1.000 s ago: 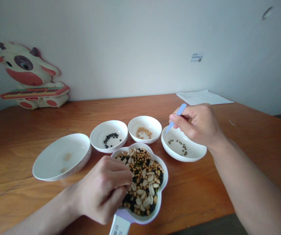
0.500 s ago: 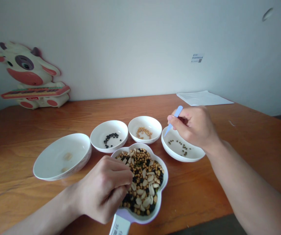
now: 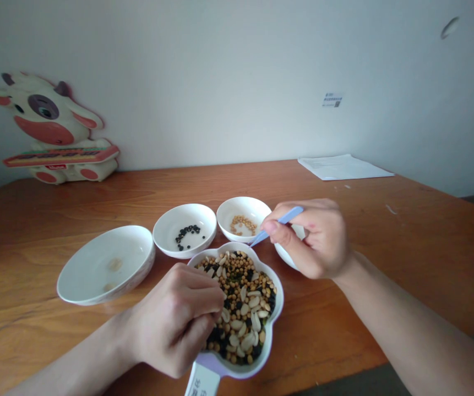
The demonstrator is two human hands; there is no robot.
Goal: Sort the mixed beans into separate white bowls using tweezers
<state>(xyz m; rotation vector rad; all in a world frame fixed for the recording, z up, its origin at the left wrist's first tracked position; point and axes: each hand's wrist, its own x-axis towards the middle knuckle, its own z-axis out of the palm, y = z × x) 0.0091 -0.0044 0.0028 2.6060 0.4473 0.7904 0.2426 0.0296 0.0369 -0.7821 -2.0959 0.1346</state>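
Note:
My left hand (image 3: 183, 319) is closed at the left rim of a flower-shaped dish (image 3: 277, 313), its knuckles up and fingertips hidden. Peanuts, yellow beans, black beans and small green beans lie mixed in the dish, whose labelled handle (image 3: 204, 379) points toward me. Between thumb and fingers of my right hand (image 3: 313, 236) are light-blue tweezers (image 3: 278, 224). Their tip hovers by the dish's far rim, and I cannot make out anything in it. Partly hidden behind that hand is a white bowl (image 3: 288, 257).
One white bowl (image 3: 265, 208) holds yellow beans, another (image 3: 160, 225) black beans. A larger bowl (image 3: 71, 275) at left has two pale pieces. A cow-shaped toy keyboard (image 3: 61, 157) stands at the back left, papers (image 3: 344, 166) at the back right of the wooden table (image 3: 418, 264).
My right hand with the tweezers has moved left and down, from over the right bowl of green beans to the dish's far rim. My left hand has stayed in place.

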